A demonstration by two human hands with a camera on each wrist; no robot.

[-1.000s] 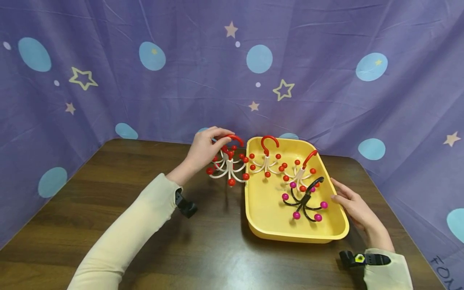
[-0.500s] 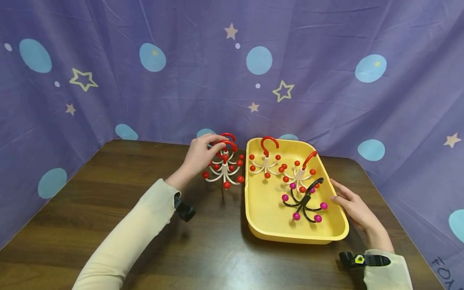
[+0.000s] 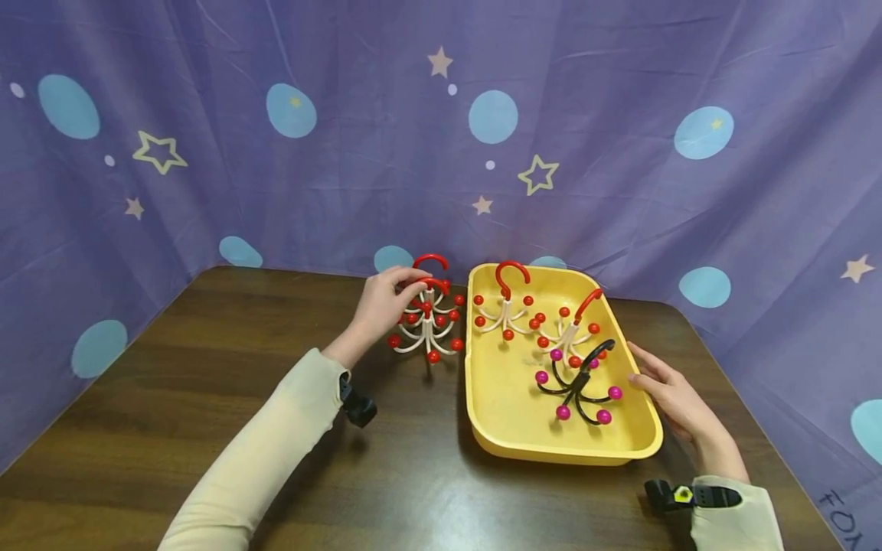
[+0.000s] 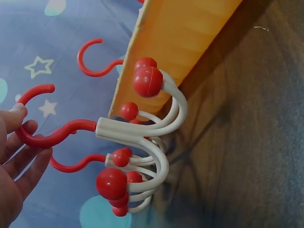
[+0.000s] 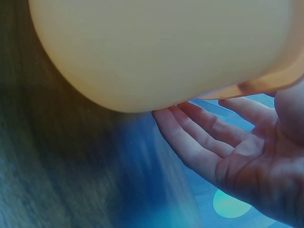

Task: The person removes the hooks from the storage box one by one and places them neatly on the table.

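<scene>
My left hand (image 3: 381,306) pinches the red curved top of a white multi-arm hanger (image 4: 128,133), whose curved arms end in red balls. The hanger is upright, low over the table left of the basin. Right behind it stands a similar white hanger (image 3: 431,262), partly hidden by the held one. My right hand (image 3: 682,402) holds the right rim of the yellow basin (image 3: 499,413), thumb over the edge and fingers (image 5: 190,142) against the outer wall. Inside the basin are two white hangers with red hooks (image 3: 506,310) (image 3: 568,335) and a black hanger (image 3: 580,383) with pink balls.
The brown wooden table (image 3: 227,367) extends to the left and front of the basin. A purple curtain (image 3: 386,153) with stars and blue dots hangs along the back and sides. Each wrist wears a black strap with a camera (image 3: 358,405).
My left hand has moved slightly left and down with the hanger, to just in front of the other white hanger. My right hand and the basin have stayed in place.
</scene>
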